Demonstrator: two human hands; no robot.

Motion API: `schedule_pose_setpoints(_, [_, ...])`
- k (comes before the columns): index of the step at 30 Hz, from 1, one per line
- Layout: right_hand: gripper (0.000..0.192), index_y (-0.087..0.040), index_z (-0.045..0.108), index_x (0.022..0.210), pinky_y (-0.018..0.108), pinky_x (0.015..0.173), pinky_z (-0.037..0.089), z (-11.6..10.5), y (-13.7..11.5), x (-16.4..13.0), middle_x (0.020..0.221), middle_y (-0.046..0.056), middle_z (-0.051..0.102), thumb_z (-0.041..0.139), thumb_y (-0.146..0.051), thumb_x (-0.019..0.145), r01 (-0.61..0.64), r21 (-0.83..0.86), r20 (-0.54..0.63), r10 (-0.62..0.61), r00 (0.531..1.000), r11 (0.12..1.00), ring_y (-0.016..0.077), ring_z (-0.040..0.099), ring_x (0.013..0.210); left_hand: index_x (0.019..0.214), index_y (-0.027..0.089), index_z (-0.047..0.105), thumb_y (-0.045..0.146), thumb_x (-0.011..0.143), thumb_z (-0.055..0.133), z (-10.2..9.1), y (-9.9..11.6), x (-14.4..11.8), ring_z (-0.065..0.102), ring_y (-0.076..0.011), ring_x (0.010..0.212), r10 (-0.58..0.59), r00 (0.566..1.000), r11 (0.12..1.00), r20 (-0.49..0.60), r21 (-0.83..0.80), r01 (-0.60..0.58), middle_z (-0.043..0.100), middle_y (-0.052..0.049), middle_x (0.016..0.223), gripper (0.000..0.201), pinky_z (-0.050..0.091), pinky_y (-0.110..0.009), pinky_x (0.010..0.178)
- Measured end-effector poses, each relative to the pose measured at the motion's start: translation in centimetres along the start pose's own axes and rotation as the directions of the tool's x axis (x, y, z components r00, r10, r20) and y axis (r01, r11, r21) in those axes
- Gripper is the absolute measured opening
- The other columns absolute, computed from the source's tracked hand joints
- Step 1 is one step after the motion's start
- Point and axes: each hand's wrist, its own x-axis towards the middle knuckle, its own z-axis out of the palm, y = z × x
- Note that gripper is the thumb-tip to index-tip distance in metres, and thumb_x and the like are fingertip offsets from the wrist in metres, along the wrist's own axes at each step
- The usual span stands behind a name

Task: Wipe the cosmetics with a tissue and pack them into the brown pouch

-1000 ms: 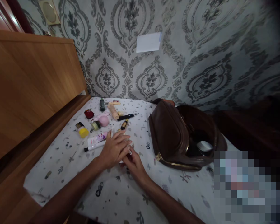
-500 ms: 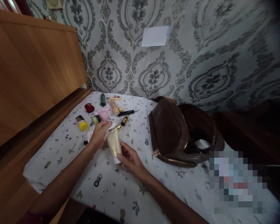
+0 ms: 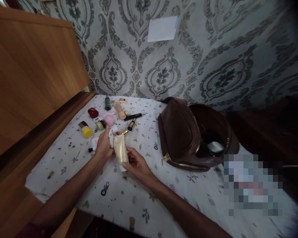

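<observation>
Beige tube [image 3: 120,151] unmoved, left hand [image 3: 103,145] now closer

You've got a smooth, semi-glossy plastic tube [image 3: 120,151] w/ white cap in your right hand [image 3: 136,164], lying over matt printed cloth [image 3: 129,198], a soft brown leather-look bag [image 3: 181,135] w/ metal zip at 3 o'clock, satin wood board [image 3: 32,76] at 10.

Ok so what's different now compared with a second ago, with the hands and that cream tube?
A second ago both hands lay flat over the tube on the sheet. Now the right hand has lifted the beige tube by its white cap end, and the left hand presses a white wipe against it. The brown bag and the scattered cosmetics stayed put.
</observation>
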Motion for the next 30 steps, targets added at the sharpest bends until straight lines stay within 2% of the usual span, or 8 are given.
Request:
schedule_pose_setpoints(4, [0.065,-0.022,0.050,0.131,0.028,0.075,0.049,-0.1,0.0,0.1,0.097,0.003,0.057,0.073,-0.055,0.080,0.008,0.002,0.001,-0.008,1.000,1.000,0.0163,0.055,0.090,0.073,0.016,0.059,0.043,0.094,0.056,-0.3,0.4,-0.2,0.065,-0.0134,0.061,-0.085,0.996,0.989,0.026,-0.116,0.087,0.066,-0.001,0.066,0.034,0.058,-0.026,0.069])
schedule_pose_setpoints(8, [0.062,-0.022,0.049,0.129,0.029,0.076,0.050,-0.2,-0.4,0.2,0.099,0.004,0.061,0.071,-0.055,0.082,-0.004,0.071,0.007,0.003,1.000,0.997,0.0173,0.059,0.091,0.086,0.015,0.066,0.044,0.096,0.051,-0.6,0.3,-0.9,0.070,-0.0175,0.079,-0.061,0.991,0.991,0.120,-0.108,0.074,0.072,-0.005,0.083,0.034,0.058,-0.030,0.081])
schedule_pose_setpoints(11, [0.061,-0.022,0.047,0.127,0.026,0.070,0.051,-0.1,-0.7,0.2,0.101,0.004,0.063,0.072,-0.055,0.081,-0.031,0.134,0.007,0.030,1.000,0.991,0.0163,0.061,0.087,0.098,0.016,0.067,0.047,0.087,0.065,-0.6,-0.4,-1.5,0.068,-0.0165,0.084,0.019,0.982,1.000,0.188,0.012,-0.022,0.072,-0.004,0.092,0.034,0.056,-0.027,0.077])
schedule_pose_setpoints(16, [0.066,-0.023,0.045,0.121,0.026,0.068,0.052,0.4,-0.7,0.1,0.103,0.004,0.064,0.080,-0.052,0.074,-0.066,0.190,0.017,0.064,0.998,0.980,0.0156,0.063,0.085,0.098,0.021,0.063,0.049,0.068,0.081,-1.1,-1.0,-2.1,0.058,-0.0103,0.064,0.077,0.964,0.948,0.256,0.280,-0.150,0.063,0.005,0.077,0.045,0.049,-0.020,0.059])
schedule_pose_setpoints(20, [0.063,-0.020,0.051,0.115,0.026,0.067,0.051,0.5,-0.4,0.0,0.095,0.002,0.063,0.081,-0.054,0.071,-0.071,0.152,0.033,0.067,0.997,0.986,0.0148,0.062,0.081,0.098,0.021,0.062,0.056,0.072,0.075,-1.7,-0.5,-2.1,0.045,-0.0084,0.054,0.138,0.959,0.824,0.249,0.508,-0.250,0.054,0.006,0.067,0.045,0.039,-0.017,0.048])
schedule_pose_setpoints(24, [0.058,-0.019,0.055,0.108,0.026,0.073,0.050,0.5,-0.2,-0.1,0.095,0.002,0.062,0.083,-0.052,0.068,-0.026,0.111,0.048,0.021,0.999,0.993,0.0139,0.060,0.083,0.080,0.019,0.058,0.058,0.077,0.068,-1.6,0.0,-2.3,0.038,-0.0081,0.052,0.259,0.924,0.692,0.282,0.613,-0.381,0.047,0.007,0.061,0.040,0.033,-0.017,0.045])
schedule_pose_setpoints(27, [0.060,-0.018,0.056,0.106,0.028,0.077,0.049,0.5,-0.3,-0.2,0.094,0.001,0.061,0.081,-0.058,0.068,-0.023,0.074,0.054,0.019,0.998,0.997,0.0135,0.059,0.084,0.075,0.019,0.055,0.058,0.077,0.068,-1.4,0.3,-2.5,0.037,-0.0086,0.052,0.304,0.913,0.649,0.273,0.642,-0.408,0.045,0.006,0.060,0.041,0.031,-0.018,0.044])
schedule_pose_setpoints(30, [0.060,-0.018,0.057,0.102,0.025,0.071,0.047,0.4,-0.6,-0.2,0.089,0.000,0.059,0.080,-0.060,0.066,-0.038,0.076,0.073,0.033,0.997,0.996,0.0118,0.057,0.080,0.076,0.020,0.056,0.061,0.076,0.067,-1.4,0.5,-2.4,0.038,-0.0094,0.051,0.301,0.921,0.663,0.247,0.640,-0.388,0.046,0.006,0.060,0.043,0.033,-0.019,0.043])
